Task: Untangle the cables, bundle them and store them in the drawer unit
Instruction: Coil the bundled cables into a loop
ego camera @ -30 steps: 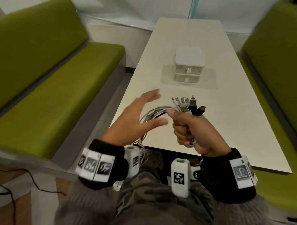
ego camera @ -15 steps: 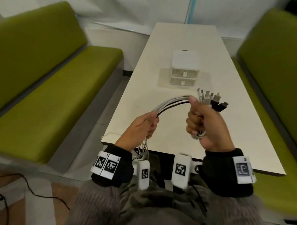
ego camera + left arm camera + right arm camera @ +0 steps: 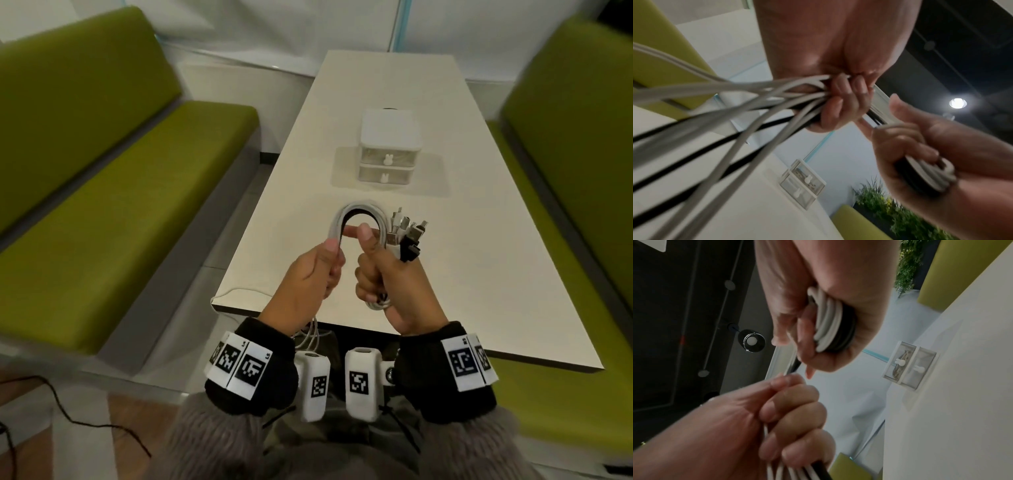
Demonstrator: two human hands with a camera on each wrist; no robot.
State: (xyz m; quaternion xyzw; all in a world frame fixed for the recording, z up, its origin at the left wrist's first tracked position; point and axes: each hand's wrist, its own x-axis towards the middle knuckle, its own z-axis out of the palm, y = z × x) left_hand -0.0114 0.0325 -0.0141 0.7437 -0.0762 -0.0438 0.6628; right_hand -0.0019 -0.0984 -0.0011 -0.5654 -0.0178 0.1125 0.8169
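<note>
Several white cables and a black one arch in a tight loop between my hands over the near end of the white table. My right hand grips the coiled part, its coil showing below the fist and the plugs sticking up above it. My left hand grips the loose strands, which trail down past the table edge. The white two-drawer unit stands mid-table beyond my hands, both drawers closed.
Green benches flank the table on both sides. A loose white cable end lies on the table's near left corner. A black cord runs over the floor at lower left.
My left hand went from open to gripping the cable strands, then moved close to my right hand, bending the cables into a tight arch.
</note>
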